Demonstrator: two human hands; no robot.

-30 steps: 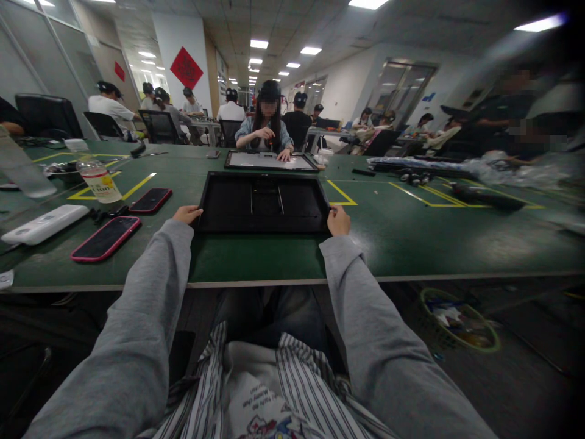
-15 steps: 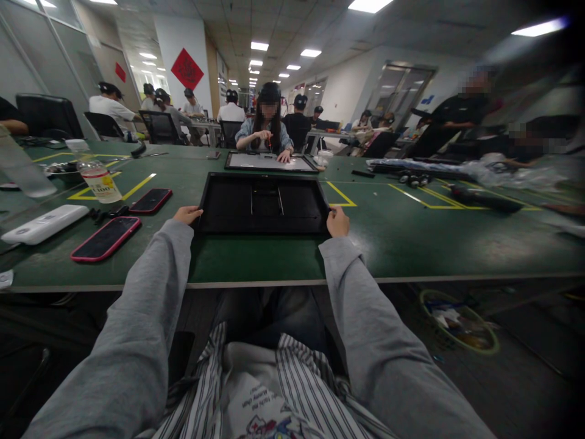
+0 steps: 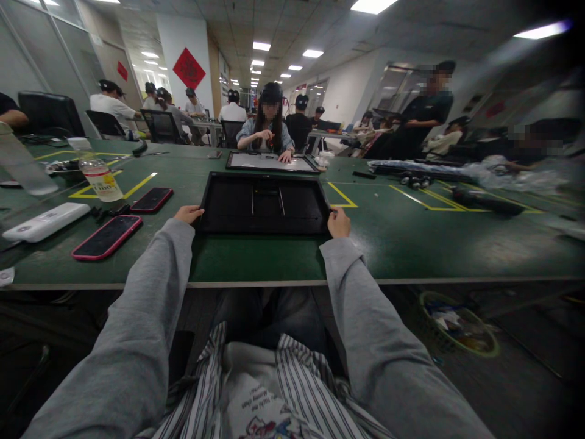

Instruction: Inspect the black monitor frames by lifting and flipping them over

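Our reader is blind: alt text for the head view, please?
The left hand and right hand grip opposite ends of a black rectangular panel at a green table. Across it, a co-worker sits behind a grey panel.

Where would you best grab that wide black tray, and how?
Probably by its two short sides, one hand from the left, one from the right: the black tray is wide, with raised edges. The left hand and right hand hold it there.

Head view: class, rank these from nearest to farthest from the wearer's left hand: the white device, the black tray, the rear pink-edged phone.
1. Black tray: at the left hand, which grips its left edge.
2. Rear pink-edged phone: just left of the hand.
3. White device: farthest left.
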